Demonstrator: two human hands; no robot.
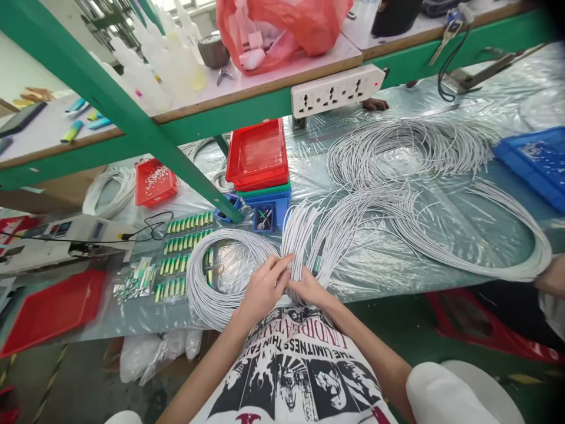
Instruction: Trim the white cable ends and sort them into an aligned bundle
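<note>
A bundle of thin white cables [300, 232] stands with its loose ends fanned upward in front of my body. My right hand [308, 287] is closed round the lower part of this bundle. From the left side, my left hand [266, 284] has its fingers bent and pressed against the same bundle, close to my right thumb. Exactly what the left fingertips pinch is partly hidden. A round coil of white cable [207, 294] lies on the table just left of my left hand. More loose white cables [348, 227] spread out right of the bundle.
A large cable coil [397, 150] lies at the back right, near a blue tray [538, 165]. Red trays [258, 154] are stacked at the back. Rows of green-yellow parts [179, 265] lie left. A green frame post [176, 165] slants overhead. Another person's hand [551, 274] touches cables at right.
</note>
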